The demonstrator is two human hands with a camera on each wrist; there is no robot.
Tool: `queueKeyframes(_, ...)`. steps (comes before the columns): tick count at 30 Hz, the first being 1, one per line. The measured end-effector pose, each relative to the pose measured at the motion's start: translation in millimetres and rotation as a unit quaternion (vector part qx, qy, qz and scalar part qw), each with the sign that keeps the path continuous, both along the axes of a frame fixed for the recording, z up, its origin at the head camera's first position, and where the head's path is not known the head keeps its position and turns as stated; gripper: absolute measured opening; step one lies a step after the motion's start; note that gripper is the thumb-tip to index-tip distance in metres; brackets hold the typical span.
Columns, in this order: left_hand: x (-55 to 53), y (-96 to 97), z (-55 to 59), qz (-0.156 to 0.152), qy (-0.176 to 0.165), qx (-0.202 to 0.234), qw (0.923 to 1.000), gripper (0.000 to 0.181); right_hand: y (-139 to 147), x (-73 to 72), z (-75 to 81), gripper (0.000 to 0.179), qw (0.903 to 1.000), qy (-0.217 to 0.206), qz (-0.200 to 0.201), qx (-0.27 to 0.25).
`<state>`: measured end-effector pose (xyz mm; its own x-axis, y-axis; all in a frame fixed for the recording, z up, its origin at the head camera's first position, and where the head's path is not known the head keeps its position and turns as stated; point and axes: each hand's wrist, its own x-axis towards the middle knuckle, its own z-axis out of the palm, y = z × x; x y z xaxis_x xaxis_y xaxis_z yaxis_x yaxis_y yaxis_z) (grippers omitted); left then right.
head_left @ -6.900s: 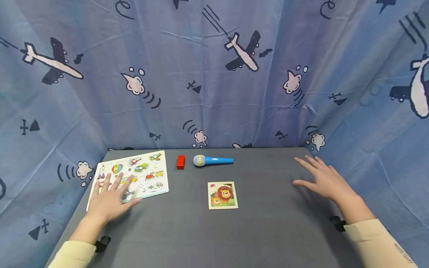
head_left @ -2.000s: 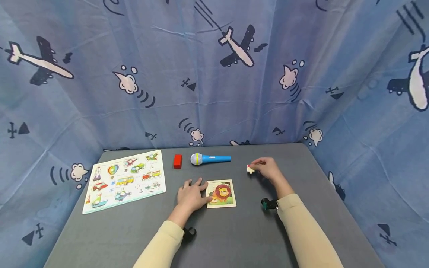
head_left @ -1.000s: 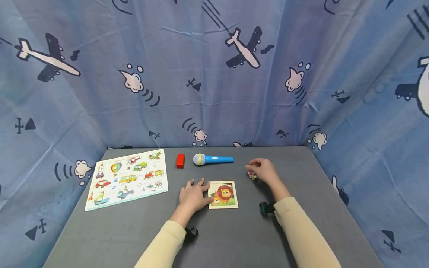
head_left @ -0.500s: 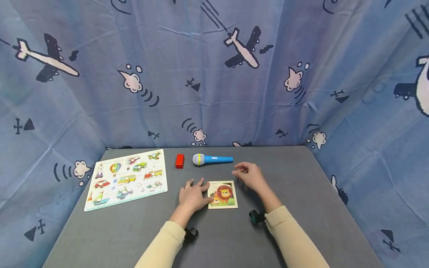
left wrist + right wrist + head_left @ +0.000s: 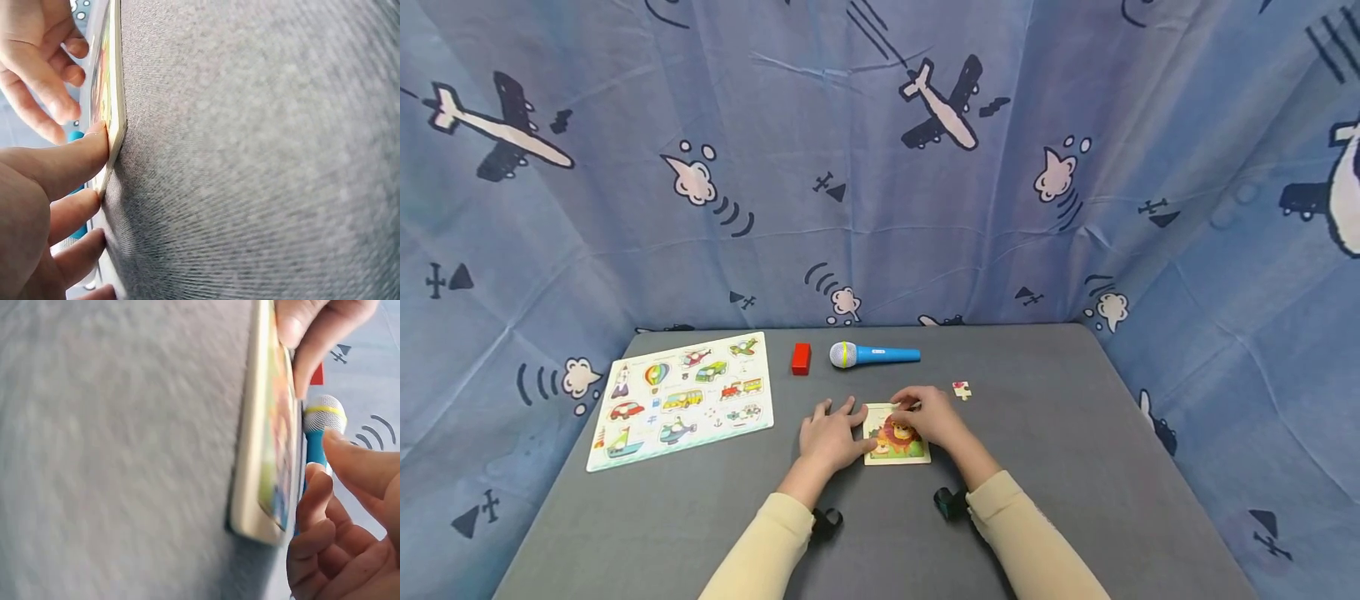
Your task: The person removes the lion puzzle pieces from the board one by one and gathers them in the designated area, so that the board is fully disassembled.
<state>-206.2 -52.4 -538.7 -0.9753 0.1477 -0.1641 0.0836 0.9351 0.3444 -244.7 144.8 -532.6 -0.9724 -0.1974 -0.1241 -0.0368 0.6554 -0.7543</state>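
Head view: the lion puzzle (image 5: 901,447), nearly square with no clear long axis, lies flat between the hands. At its left edge rests the left hand (image 5: 828,442), fingers spread, thumb over the rim. Above its far right part hangs the right hand (image 5: 931,417), fingers loosely curled, a narrow gap between thumb and forefinger, nothing seen in it. Beyond the puzzle's far right corner lies a loose piece (image 5: 962,390), nearer the right hand.

No text can be read; the pale label (image 5: 878,352) on the blue microphone (image 5: 898,356) is too small to decipher.
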Motion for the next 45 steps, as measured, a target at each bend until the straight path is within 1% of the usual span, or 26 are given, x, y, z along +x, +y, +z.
queueKeyframes(3, -0.2, -0.3, 0.2, 0.000, -0.001, 0.002, 1.0000, 0.068, -5.8, -1.0, -4.9, 0.019, 0.9998, -0.014, 0.009, 0.008)
queueKeyframes(5, -0.5, -0.5, 0.2, 0.000, 0.000, 0.004, 1.0000, 0.068, -8.9, -1.7, -5.5, 0.018, 0.9993, -0.022, 0.017, 0.025)
queueKeyframes(9, -0.1, -0.7, 1.7, 0.001, 0.003, 0.009, 1.0000, 0.068, -13.7, -3.3, -3.0, 0.018, 0.9962, -0.031, 0.045, 0.069)
queueKeyframes(12, 1.1, -1.3, 2.7, 0.000, 0.002, 0.007, 1.0000, 0.068, -16.0, -3.5, -1.8, 0.017, 0.9945, -0.037, 0.053, 0.082)
queueKeyframes(16, 1.8, -2.6, 2.9, -0.003, -0.003, -0.002, 1.0000, 0.068, -18.4, -2.9, -4.5, 0.015, 0.9947, -0.041, 0.043, 0.083)
queueKeyframes(23, 0.6, -1.9, 4.0, -0.005, -0.004, -0.007, 1.0000, 0.069, -20.2, -2.1, -4.8, 0.014, 0.9958, -0.025, 0.018, 0.086)
queueKeyframes(29, 0.4, -1.0, 2.8, -0.005, -0.004, -0.007, 1.0000, 0.068, -20.4, -1.9, -3.6, 0.014, 0.9963, -0.019, 0.016, 0.083)
queueKeyframes(34, 1.6, 0.2, 4.0, -0.003, -0.004, -0.010, 0.9999, 0.068, -18.8, -2.7, -4.0, 0.022, 0.9978, -0.024, 0.000, 0.062)
queueKeyframes(37, 1.9, 0.5, 4.2, -0.004, -0.002, -0.012, 0.9999, 0.068, -16.3, -3.3, -4.3, 0.020, 0.9978, -0.020, 0.007, 0.063)
queueKeyframes(40, 1.8, 0.7, 3.8, -0.006, -0.002, -0.013, 0.9999, 0.068, -11.6, -3.7, -3.1, 0.008, 0.9963, -0.013, 0.036, 0.077)
queueKeyframes(41, 1.7, 0.7, 3.7, -0.006, -0.001, -0.013, 0.9999, 0.068, -9.6, -4.3, -1.9, 0.007, 0.9958, -0.009, 0.044, 0.080)
queueKeyframes(43, 1.4, 0.8, 3.6, -0.006, -0.001, -0.013, 0.9999, 0.068, -5.4, -5.9, 2.4, 0.011, 0.9959, -0.005, 0.050, 0.075)
queueKeyframes(45, 1.1, 0.7, 3.4, -0.007, -0.001, -0.014, 0.9999, 0.068, -1.6, -7.9, 8.5, 0.016, 0.9979, -0.011, 0.033, 0.055)
